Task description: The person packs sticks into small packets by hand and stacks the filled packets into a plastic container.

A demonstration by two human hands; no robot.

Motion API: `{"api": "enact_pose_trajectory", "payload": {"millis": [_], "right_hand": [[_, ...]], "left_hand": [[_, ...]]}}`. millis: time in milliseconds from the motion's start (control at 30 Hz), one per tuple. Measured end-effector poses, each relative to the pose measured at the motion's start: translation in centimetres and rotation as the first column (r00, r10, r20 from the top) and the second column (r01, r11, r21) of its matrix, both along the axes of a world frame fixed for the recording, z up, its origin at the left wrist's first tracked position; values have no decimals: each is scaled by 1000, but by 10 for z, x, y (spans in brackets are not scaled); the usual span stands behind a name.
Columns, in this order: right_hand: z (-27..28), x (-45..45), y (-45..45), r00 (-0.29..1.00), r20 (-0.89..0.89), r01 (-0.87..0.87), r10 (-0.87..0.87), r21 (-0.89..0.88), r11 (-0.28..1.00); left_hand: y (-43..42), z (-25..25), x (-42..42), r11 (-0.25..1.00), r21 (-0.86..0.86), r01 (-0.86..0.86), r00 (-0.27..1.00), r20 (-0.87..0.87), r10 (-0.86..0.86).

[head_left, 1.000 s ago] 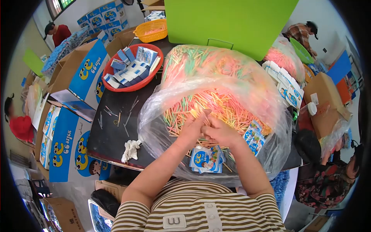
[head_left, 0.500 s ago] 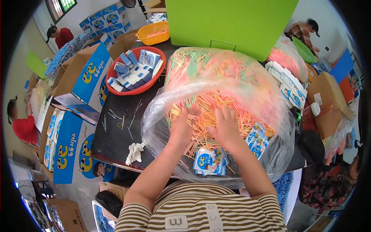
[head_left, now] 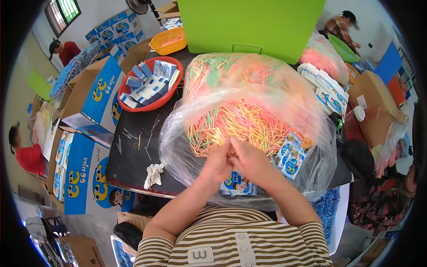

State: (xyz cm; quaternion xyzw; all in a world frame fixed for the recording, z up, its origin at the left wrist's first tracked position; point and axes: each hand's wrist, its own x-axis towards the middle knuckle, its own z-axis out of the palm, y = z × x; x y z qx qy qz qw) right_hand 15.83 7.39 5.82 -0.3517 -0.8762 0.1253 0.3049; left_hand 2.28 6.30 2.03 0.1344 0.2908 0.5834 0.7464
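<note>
A large clear plastic bag (head_left: 307,111) lies open on the table, full of thin straw-like coloured sticks (head_left: 253,120) in pink, orange, yellow and green. At the near side of the pile, my left hand (head_left: 219,161) and my right hand (head_left: 247,156) meet with fingers closed. A few yellow sticks poke out past the left fingers; whatever lies between the palms is hidden. Printed blue-and-white packets (head_left: 240,186) sit just below my hands, partly covered by them. More such packets (head_left: 291,155) rest on the bag at the right.
A red basin (head_left: 151,106) of small packs stands left, with a yellow basket (head_left: 169,41) behind it. Loose sticks and a crumpled white tissue (head_left: 154,176) lie on the black table (head_left: 129,167). A green board (head_left: 249,26) rises behind the bag. Cartons (head_left: 84,173) flank the left; several people work around.
My hands were apart with fingers dug into the sticks; now they have come together, nearer my body, with some sticks in them. The view has shifted slightly.
</note>
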Motion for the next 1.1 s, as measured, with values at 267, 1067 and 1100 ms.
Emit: {"api": "enact_pose_trajectory", "payload": {"millis": [267, 1067, 1100], "right_hand": [[-30, -10, -22, 953, -284, 34, -106, -247, 968], [-18, 45, -66, 968, -205, 68, -145, -343, 937], [-20, 52, -65, 968, -202, 71, -148, -345, 936]], "left_hand": [[-10, -13, 13, 997, 40, -64, 985, -159, 70], [-40, -4, 28, 816, -82, 572, 482, -771, -416], [-40, 0, 29, 793, -107, 600, 334, -867, -369]]}}
